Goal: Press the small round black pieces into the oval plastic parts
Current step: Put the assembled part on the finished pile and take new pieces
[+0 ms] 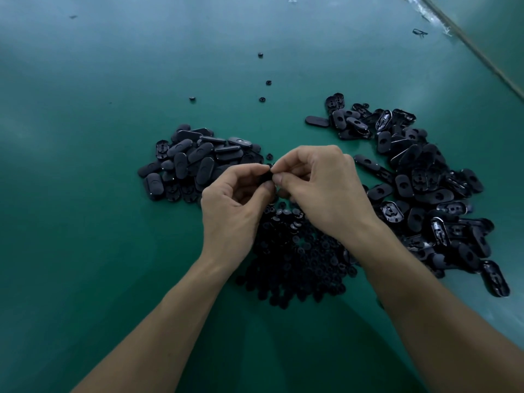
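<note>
Both hands meet above the middle of the green table. My left hand (pixel 235 199) and my right hand (pixel 317 188) pinch one small black part (pixel 268 177) between their fingertips; most of it is hidden, so I cannot tell whether it is an oval part, a round piece, or both. Under my wrists lies a heap of small round black pieces (pixel 297 259). A pile of oval plastic parts (pixel 195 163) lies to the left. A larger, looser spread of oval parts with holes (pixel 419 188) lies to the right.
Several stray round pieces (pixel 268 82) lie scattered on the green table surface (pixel 113 109) behind the piles. The table's far edge (pixel 482 55) runs diagonally at the upper right, with a small dark scrap (pixel 419 32) near it.
</note>
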Demonstrator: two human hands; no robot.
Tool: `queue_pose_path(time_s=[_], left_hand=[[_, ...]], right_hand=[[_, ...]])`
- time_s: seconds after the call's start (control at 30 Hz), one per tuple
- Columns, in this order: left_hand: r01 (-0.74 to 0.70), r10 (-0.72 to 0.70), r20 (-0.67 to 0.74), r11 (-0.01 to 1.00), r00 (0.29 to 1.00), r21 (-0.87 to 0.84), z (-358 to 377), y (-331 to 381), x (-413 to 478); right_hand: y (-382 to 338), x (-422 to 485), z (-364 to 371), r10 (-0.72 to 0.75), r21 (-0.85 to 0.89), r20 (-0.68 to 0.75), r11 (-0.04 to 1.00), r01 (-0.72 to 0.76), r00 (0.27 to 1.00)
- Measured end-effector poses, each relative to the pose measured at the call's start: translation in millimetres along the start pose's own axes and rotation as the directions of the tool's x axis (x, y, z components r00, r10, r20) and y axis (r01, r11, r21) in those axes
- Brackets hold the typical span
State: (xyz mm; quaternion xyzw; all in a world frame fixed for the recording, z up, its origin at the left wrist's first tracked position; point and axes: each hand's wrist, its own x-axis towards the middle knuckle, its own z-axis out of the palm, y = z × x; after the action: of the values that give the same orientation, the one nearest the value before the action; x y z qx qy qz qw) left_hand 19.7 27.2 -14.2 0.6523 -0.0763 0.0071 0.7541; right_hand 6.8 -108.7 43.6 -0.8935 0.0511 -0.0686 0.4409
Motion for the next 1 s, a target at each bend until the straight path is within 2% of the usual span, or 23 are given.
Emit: queue_pose_path(time_s=[0.2,0.53,0.63,0.73,0.8,1.0], left_hand=[[0.001,-0.001,-0.049,1.0,0.999,0.003,-0.6,0.1,0.3],[0.01,-0.009,-0.097,1.0,0.995,0.01,-1.3,-1.1,1.1],[0.02,-0.023,-0.099,0.999,0.995,-0.031,-1.7,-1.6,1.4],[0.02,-0.021,-0.075,1.0,0.997,-0.022,-1.1,-1.3,1.6],[0.023,-0.026,-0.063,0.999,0.998,-0.038,-0.5,-1.4,1.8],[0.025,-0.029,-0.052,0.996,0.998,-0.085,-0.3,-1.3,1.5]], right_hand=[[-8.4,-6.3,6.9,-0.016,-0.052,-0.008,0.999,0.015,1.0],[-1.1,0.7,0.7,0.055,0.082,0.184,0.994,-0.071,0.981],[3.3,-1.8,0.2,0.028,0.09,0.143,0.995,-0.042,0.989],[6.1,-0.6,-4.9,-0.016,0.022,0.055,1.0,0.015,0.998],[8.5,2.6,-8.1,-0.028,0.003,0.074,1.0,0.028,0.997],[13.9,10.5,-12.5,-0.067,0.135,0.129,0.99,0.049,0.989]])
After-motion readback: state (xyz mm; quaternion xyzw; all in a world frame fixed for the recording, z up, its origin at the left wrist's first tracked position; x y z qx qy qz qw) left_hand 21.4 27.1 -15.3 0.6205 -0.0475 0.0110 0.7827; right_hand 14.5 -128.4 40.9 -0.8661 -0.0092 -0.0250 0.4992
